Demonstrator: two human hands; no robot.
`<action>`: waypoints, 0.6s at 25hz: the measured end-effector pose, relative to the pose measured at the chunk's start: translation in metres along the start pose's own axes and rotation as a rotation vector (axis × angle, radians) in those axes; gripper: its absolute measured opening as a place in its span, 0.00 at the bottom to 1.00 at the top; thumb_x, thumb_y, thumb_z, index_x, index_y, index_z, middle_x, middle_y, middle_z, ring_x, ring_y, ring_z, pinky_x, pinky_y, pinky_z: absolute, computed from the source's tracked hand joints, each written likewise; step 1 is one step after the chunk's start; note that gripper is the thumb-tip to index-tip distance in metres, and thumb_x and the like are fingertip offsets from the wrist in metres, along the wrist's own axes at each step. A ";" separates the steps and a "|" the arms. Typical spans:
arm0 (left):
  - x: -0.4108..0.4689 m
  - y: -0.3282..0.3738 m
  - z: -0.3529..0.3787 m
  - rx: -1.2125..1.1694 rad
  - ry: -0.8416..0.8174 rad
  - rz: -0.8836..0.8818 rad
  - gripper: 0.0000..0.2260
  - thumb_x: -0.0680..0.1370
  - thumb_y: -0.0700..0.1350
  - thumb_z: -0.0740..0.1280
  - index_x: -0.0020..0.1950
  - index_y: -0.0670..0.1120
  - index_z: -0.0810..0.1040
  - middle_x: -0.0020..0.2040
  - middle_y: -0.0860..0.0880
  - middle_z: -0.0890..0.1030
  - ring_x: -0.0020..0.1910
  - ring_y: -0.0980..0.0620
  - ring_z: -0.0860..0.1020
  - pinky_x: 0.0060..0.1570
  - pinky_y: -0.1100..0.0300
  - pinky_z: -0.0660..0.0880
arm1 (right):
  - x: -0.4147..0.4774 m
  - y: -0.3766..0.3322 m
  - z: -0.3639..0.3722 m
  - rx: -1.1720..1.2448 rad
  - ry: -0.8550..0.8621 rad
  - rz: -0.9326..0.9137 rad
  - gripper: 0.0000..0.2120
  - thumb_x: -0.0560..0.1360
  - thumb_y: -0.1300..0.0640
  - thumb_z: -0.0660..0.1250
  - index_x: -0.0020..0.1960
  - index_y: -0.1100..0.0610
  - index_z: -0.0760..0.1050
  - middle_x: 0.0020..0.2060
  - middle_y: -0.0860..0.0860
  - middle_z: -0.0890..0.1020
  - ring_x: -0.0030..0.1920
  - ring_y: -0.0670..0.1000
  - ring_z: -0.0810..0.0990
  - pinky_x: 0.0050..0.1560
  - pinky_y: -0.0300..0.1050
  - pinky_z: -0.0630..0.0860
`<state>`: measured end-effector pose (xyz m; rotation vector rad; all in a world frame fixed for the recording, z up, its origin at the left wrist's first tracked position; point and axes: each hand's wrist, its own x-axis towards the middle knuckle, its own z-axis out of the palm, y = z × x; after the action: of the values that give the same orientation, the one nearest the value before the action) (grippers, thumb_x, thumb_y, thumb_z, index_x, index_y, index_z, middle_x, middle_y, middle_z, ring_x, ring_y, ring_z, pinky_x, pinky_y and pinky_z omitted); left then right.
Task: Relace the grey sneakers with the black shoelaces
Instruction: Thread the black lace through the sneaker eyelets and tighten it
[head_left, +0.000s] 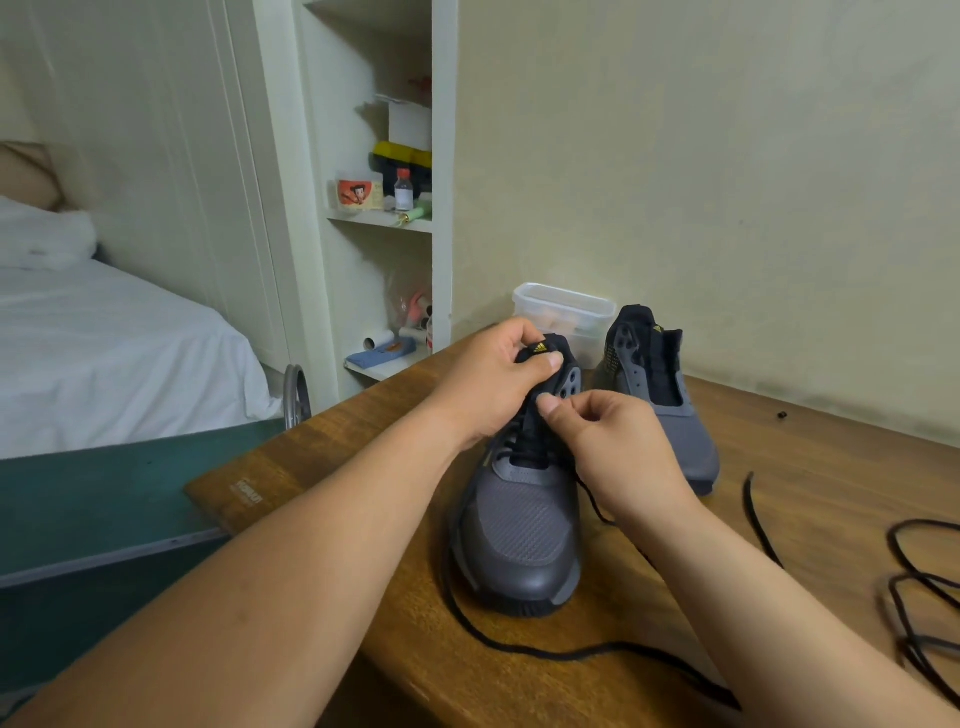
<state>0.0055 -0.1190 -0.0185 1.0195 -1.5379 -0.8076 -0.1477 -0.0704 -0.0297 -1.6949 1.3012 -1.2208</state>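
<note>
Left hand (493, 379) grips the near sneaker (522, 530) by its tongue. Right hand (618, 447) pinches the black shoelace (524, 647) near the upper eyelets. Advice: steady tongue, feed tip straight, draw slack evenly. Second sneaker (670, 415) just behind, on tabletop (332, 499).

The left hand (493, 379) and right hand (618, 447) covered the near sneaker's (524, 530) upper eyelets — the threaded lace's (571, 658) path there could not be told. The spare shoelace (758, 519) ran off the right edge; a black speck (782, 415) was too small to name.
</note>
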 end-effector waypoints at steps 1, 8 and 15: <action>0.001 0.002 -0.001 0.026 -0.015 -0.009 0.06 0.83 0.40 0.70 0.47 0.45 0.75 0.40 0.50 0.83 0.42 0.54 0.79 0.48 0.52 0.76 | 0.000 0.000 0.002 -0.017 0.010 0.012 0.16 0.81 0.49 0.72 0.41 0.59 0.82 0.36 0.56 0.85 0.37 0.52 0.83 0.40 0.48 0.80; -0.037 0.030 -0.044 0.434 0.173 -0.043 0.07 0.84 0.53 0.67 0.55 0.50 0.77 0.52 0.49 0.82 0.52 0.54 0.80 0.56 0.57 0.77 | 0.002 0.002 0.003 0.010 -0.004 0.043 0.15 0.81 0.53 0.72 0.42 0.64 0.82 0.38 0.61 0.85 0.40 0.58 0.85 0.50 0.56 0.83; -0.056 0.029 -0.045 0.536 -0.126 -0.141 0.05 0.84 0.50 0.67 0.52 0.51 0.80 0.47 0.49 0.84 0.45 0.53 0.84 0.58 0.45 0.82 | -0.002 0.000 -0.003 0.235 -0.069 0.101 0.15 0.82 0.57 0.70 0.47 0.71 0.79 0.39 0.62 0.84 0.37 0.49 0.82 0.35 0.35 0.78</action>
<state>0.0473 -0.0550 -0.0058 1.5017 -1.8577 -0.5698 -0.1511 -0.0688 -0.0293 -1.4738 1.1397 -1.1947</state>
